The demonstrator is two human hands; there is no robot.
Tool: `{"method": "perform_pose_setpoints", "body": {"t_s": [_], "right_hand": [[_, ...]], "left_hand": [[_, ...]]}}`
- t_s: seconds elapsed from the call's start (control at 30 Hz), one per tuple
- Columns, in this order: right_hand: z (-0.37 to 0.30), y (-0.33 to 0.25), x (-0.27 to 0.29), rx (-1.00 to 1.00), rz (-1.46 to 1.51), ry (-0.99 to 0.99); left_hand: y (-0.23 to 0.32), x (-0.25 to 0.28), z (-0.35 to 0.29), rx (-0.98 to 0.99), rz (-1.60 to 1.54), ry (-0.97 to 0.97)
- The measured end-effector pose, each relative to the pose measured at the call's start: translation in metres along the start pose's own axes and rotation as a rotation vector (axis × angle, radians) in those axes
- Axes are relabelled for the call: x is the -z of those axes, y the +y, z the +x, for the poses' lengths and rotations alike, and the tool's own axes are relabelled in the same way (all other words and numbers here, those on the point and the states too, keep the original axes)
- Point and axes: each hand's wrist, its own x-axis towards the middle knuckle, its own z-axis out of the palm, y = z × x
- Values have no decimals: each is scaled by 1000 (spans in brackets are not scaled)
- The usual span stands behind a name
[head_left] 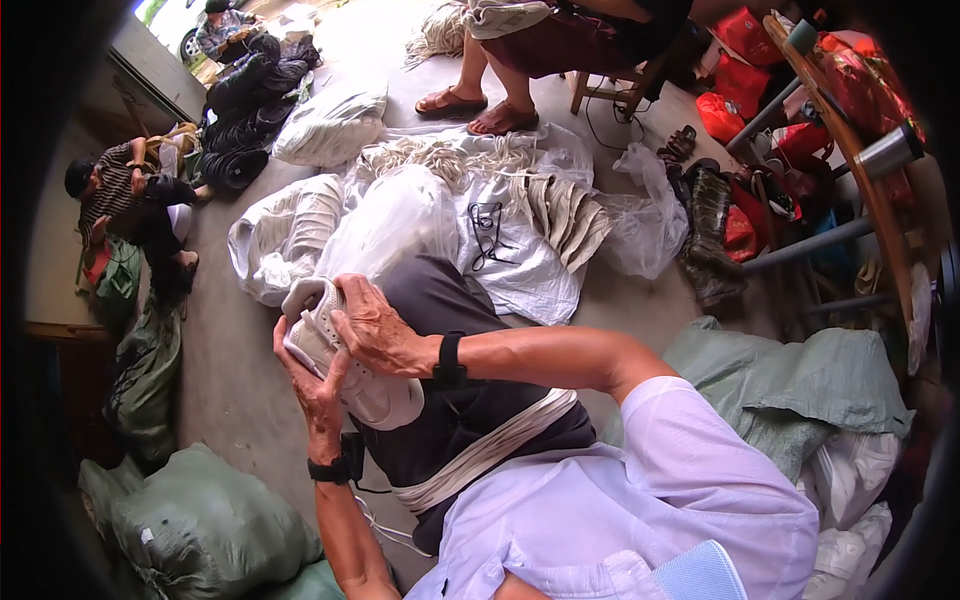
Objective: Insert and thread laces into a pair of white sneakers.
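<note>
A pale beige and white sneaker (pixel 380 398) rests slantwise against my dark trouser leg, its toe nearer to me and its opening away. My left hand (pixel 316 385) is closed round the left side of the shoe, thumb on its upper. From the right, my right hand (pixel 380 330) bends over the shoe's lacing area, fingers curled against it. Whether a lace end is pinched there is too small to tell. Across my lap lies a bundle of long off-white shoelaces (pixel 485 455). Both wrists wear black bands.
Ahead, a white sheet (pixel 530 285) bears laces (pixel 430 155), stacked beige shoe parts (pixel 565 215) and a clear plastic bag (pixel 400 225). Green sacks (pixel 205 520) flank me. A rack (pixel 860 150) stands right. One person sits opposite; others sit far left.
</note>
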Motion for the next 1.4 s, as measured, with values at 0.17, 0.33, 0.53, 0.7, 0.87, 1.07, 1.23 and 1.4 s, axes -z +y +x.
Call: {"method": "perform_pose_setpoints", "body": {"t_s": [0.17,0.33,0.53,0.7,0.87,1.07,1.23,1.4], "right_hand": [[-5,0,12,82,-241,-38],[-1,7,32,-42,-73,-177],[-4,39,117,7,77,-162],[-57,40,158,-14,84,-319],[-100,-13,158,41,-7,-504],[-108,-43,136,256,-163,-911],[-96,-53,128,383,-350,-1051],[-112,-55,119,429,-319,-1198]], "left_hand": [[16,6,0,150,-73,-75],[34,-2,-11,-40,382,68],[37,-4,-23,-100,596,94],[35,-10,-20,-181,697,-26],[20,9,-34,-124,611,64],[20,13,-50,18,552,61],[21,13,-56,41,504,73],[17,15,-64,51,465,76]]}}
